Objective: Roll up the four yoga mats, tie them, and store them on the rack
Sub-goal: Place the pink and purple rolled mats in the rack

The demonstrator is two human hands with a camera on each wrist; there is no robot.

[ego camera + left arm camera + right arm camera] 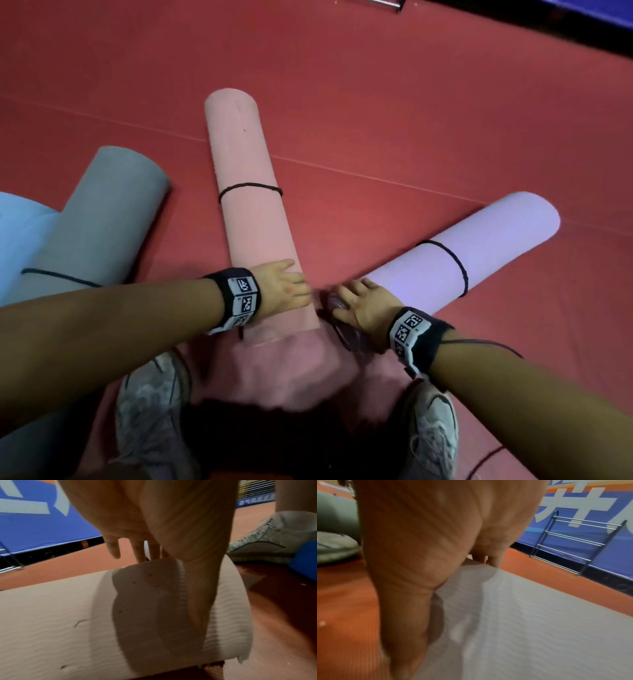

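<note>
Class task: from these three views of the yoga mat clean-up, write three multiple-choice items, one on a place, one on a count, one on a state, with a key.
1. The left hand rests on which mat?
A. pink mat
B. grey mat
C. lilac mat

2. How many rolled mats show on the red floor?
A. two
B. four
C. six

3. The pink mat is
A. flat
B. rolled, untied
C. rolled, tied

Key: 1 A, the palm lies on its near end; 2 B, pink, grey, lilac, plus light blue mat; 3 C, a black cord circles it.
</note>
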